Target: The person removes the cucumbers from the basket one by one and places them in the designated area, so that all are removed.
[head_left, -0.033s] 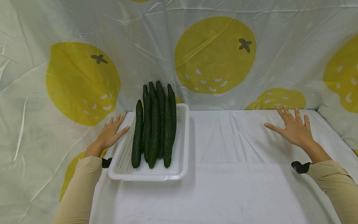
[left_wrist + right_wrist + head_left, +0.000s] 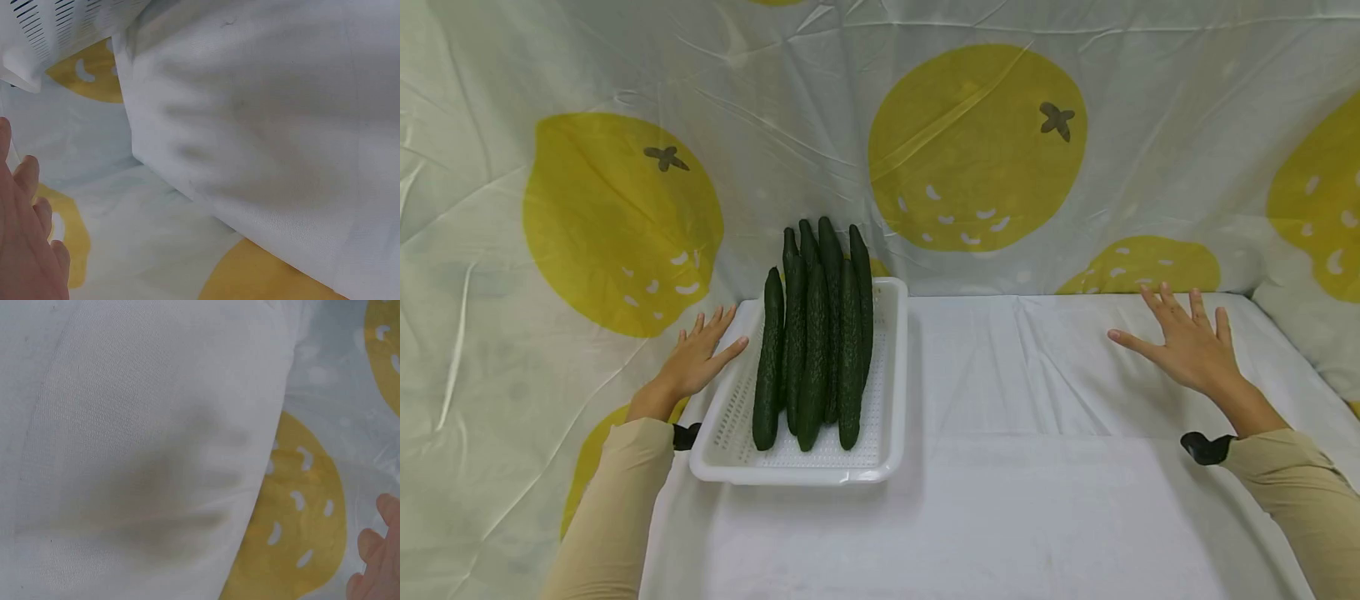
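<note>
Several dark green cucumbers (image 2: 815,358) lie lengthwise in a white plastic basket (image 2: 895,383) at the left of the table, their far tips rising above its back rim. My left hand (image 2: 694,358) hovers by the basket's left side with fingers spread and nothing in it. Far to the right, my right hand (image 2: 1195,346) is held above the table, fingers straight and spread, holding nothing. The left wrist view catches part of the left hand (image 2: 31,231) and a slotted basket corner (image 2: 62,31). In the right wrist view, fingertips (image 2: 372,544) of the right hand show at the lower right edge.
A white cloth covers the table (image 2: 1000,517). Behind and beside it hangs a pale curtain (image 2: 790,108) printed with big yellow lemons. Hand shadows fall on the cloth in both wrist views. Each sleeve has a black strap piece (image 2: 1206,448) near the wrist.
</note>
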Tool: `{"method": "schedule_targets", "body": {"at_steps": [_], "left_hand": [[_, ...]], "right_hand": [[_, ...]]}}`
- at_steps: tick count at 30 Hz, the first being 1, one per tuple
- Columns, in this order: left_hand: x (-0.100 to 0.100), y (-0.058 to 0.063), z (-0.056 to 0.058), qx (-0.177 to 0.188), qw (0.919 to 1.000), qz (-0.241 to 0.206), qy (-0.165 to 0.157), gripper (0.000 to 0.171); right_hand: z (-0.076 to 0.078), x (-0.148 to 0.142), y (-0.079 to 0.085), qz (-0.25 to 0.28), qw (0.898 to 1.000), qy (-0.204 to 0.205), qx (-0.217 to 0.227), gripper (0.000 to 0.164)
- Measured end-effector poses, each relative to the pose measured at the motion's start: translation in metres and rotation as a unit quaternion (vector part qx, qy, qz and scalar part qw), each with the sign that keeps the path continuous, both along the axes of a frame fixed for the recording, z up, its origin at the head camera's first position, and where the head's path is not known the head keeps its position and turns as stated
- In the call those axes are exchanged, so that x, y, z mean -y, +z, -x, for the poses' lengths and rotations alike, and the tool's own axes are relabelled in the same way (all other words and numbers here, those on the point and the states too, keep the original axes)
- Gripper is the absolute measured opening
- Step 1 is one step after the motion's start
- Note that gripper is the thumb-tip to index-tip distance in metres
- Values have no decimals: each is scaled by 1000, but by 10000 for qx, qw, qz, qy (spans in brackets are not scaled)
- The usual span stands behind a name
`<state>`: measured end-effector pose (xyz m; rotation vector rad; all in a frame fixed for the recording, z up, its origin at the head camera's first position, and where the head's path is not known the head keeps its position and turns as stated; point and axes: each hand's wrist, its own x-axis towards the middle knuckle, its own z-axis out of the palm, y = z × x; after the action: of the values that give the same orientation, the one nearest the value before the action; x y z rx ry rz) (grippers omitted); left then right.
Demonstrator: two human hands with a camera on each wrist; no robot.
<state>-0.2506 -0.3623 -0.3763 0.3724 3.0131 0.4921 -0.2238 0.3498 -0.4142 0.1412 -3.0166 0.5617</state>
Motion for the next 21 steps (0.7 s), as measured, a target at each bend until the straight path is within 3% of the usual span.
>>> {"method": "schedule_targets", "body": {"at_steps": [12,21], "left_hand": [[1,2,0,118,9999,-53,12,76],[2,5,0,360,9983,-459,-4,76]], "right_hand": [[2,1,0,37,10000,59,67,95],[6,9,9,389,9989,241,76,94]]}}
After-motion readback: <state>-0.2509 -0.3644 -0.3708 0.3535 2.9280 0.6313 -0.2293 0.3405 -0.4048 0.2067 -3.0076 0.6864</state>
